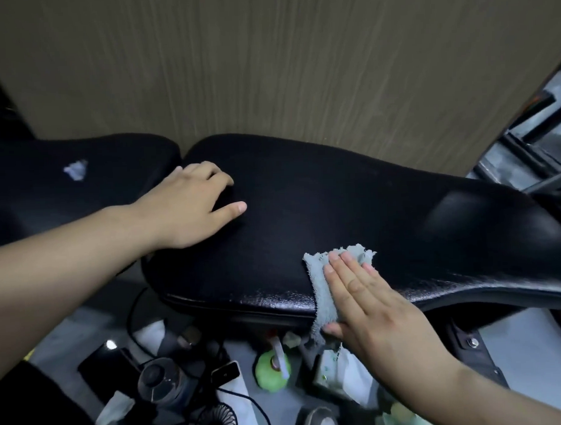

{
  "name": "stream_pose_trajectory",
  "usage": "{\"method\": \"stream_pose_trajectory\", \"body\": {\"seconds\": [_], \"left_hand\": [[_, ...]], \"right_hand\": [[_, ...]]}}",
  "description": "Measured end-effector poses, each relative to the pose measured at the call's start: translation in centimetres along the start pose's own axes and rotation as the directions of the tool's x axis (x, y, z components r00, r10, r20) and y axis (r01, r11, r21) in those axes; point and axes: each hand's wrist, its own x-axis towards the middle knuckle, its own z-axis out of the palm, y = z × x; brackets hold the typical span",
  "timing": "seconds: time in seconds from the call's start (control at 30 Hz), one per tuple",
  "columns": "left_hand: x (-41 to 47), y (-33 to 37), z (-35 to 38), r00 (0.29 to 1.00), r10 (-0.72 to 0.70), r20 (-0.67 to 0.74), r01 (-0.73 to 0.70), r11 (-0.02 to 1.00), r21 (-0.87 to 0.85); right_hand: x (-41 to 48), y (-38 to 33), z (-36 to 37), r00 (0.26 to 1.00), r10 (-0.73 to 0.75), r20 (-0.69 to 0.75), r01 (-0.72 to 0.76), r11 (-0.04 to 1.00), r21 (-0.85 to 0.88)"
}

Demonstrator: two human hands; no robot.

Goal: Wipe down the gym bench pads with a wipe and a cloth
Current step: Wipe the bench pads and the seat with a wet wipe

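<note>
The long black vinyl bench pad [336, 210] spans mid-frame. We brace our left hand [193, 206] on it centre-left, fingers loosely spread, empty. Lower centre, our right hand [374, 307] presses the grey terry cloth [321, 284] flat-fingered over its near edge; the crumpled white wipe [76, 170] lies upper left.

The wipe [76, 170] lies on the left pad [34, 202]. On the right pad [336, 204], the left hand [190, 206] rests at its left end, and the right hand [371, 301] presses the cloth [321, 287] at the near edge.
</note>
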Motion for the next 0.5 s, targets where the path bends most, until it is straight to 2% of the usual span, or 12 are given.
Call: {"method": "stream_pose_trajectory", "body": {"seconds": [0.5], "left_hand": [[-4.2,-4.9,-1.6,0.999,-0.040,-0.030,0.041,0.998,0.049]], "right_hand": [[6.6,-8.0,0.3,0.999,0.046,0.002,-0.046,0.999,-0.020]]}}
